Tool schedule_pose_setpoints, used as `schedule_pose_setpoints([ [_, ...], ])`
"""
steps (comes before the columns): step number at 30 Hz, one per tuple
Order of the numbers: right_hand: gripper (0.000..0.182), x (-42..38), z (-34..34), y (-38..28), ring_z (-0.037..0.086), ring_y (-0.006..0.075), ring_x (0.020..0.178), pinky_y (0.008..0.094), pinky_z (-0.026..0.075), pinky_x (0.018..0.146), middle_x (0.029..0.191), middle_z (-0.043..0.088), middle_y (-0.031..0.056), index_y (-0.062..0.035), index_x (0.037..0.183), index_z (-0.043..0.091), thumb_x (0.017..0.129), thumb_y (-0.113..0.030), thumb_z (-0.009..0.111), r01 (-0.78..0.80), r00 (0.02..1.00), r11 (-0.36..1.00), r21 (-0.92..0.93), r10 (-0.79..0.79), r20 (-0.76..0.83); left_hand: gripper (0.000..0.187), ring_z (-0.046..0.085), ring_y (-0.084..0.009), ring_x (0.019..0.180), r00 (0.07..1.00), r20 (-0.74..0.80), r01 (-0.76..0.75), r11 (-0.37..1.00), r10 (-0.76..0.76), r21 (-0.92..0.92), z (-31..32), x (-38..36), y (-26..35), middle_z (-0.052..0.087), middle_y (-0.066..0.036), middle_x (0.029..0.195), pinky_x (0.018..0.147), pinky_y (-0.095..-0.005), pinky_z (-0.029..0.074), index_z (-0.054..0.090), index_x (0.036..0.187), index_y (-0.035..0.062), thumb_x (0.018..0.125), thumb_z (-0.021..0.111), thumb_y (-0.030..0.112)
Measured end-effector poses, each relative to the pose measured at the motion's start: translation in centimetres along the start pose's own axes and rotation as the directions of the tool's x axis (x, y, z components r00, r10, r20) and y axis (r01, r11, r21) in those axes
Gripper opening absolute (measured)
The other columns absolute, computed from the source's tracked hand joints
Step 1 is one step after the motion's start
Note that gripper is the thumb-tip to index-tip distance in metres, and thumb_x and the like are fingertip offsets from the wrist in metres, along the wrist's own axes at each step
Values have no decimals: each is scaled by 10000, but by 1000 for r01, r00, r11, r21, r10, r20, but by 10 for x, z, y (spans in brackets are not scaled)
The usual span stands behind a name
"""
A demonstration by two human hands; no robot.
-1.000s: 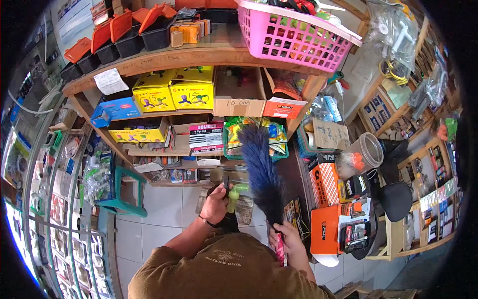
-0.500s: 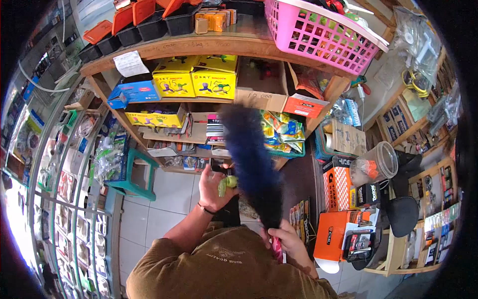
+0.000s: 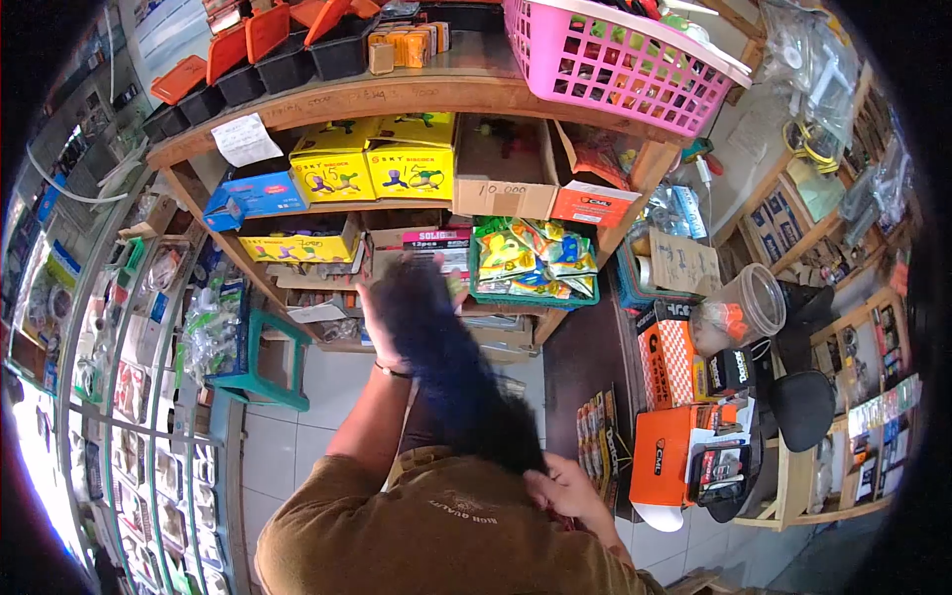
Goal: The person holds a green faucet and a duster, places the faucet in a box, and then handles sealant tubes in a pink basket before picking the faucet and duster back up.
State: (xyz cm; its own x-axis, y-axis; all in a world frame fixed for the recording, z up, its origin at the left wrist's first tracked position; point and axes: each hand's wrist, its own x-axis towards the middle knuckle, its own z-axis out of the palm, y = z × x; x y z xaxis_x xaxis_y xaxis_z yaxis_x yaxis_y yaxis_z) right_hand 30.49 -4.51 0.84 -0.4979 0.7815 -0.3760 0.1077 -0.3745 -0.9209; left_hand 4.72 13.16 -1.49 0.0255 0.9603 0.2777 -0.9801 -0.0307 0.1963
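My right hand is closed round the handle end of a dark blue and black duster, low and right of centre. The duster slants up and left, blurred, across the front of my body. My left hand is raised near the duster's upper end, in front of the lower shelves. Its fingers are largely behind the duster, so what it holds is hidden. A bit of light green shows just right of the duster's tip. Beyond it stands a green basket of colourful packets.
A wooden shelf carries yellow boxes, an open cardboard box and a pink basket. A green stool stands left. At right are an orange box and a clear jar.
The duster has swung left and now covers much of my left hand. My left hand has moved up and left, toward the shelves. The view has shifted slightly.
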Motion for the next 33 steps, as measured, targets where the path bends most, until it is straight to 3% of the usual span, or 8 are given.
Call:
schedule_pose_setpoints([
  [12,136,-11,10,6,436,78,484,244,346,432,571,484,1,-9,901,518,928,-139,490,-134,991,991,-17,134,0,577,316,-387,1271,992,65,112,985,-104,-132,38,-19,3,301,-167,1404,1033,-495,295,213,1413,145,935,298,458],
  [15,152,-18,19,3,437,82,488,247,342,426,582,486,4,-12,901,527,927,-158,494,-70,998,997,-21,70,10,745,307,-394,1275,978,-207,120,818,-1,562,57,-26,-4,301,-115,1416,1054,-507,233,237,1398,102,854,340,601],
  [16,163,-18,21,4,436,85,492,249,345,431,586,487,5,-8,906,528,928,-166,494,-182,982,975,128,187,-28,747,305,-385,1278,984,150,93,995,-95,22,45,-30,5,297,-137,1414,1046,-525,236,268,1382,89,838,394,586],
  [19,159,-17,20,14,436,85,509,243,347,452,591,483,5,-17,927,540,927,-168,492,-135,990,989,65,133,38,794,266,-348,1304,984,-142,81,982,-106,-171,57,-39,12,277,-156,1422,1049,-517,227,328,1349,64,789,429,618],
  [22,185,-22,25,8,428,81,518,242,343,456,580,466,8,-31,928,550,932,-205,487,-19,983,965,-263,66,171,719,246,-352,1317,993,-119,75,881,-22,467,54,-45,5,247,-165,1433,1057,-515,226,244,1378,65,856,422,527],
  [25,212,-24,30,-13,428,108,491,255,348,442,557,445,27,-34,917,539,937,-237,480,-188,982,980,66,188,5,770,269,-356,1303,988,119,104,994,-100,-26,43,-49,23,281,-168,1410,1034,-540,250,266,1353,37,840,375,601],
  [27,189,-18,18,21,436,140,453,263,349,410,537,430,46,-44,920,526,934,-228,483,167,986,872,460,-135,-102,857,316,-345,1265,990,-128,67,997,-61,44,64,-50,31,365,-181,1347,1033,-541,249,318,1312,6,791,345,686],
  [33,210,-2,25,32,419,126,418,270,342,397,549,464,37,-53,774,487,931,-192,491,109,994,976,190,-104,-37,828,279,-377,1292,994,-95,53,998,-51,18,46,-31,55,329,-179,1386,1043,-549,216,309,1338,20,815,338,661],
])
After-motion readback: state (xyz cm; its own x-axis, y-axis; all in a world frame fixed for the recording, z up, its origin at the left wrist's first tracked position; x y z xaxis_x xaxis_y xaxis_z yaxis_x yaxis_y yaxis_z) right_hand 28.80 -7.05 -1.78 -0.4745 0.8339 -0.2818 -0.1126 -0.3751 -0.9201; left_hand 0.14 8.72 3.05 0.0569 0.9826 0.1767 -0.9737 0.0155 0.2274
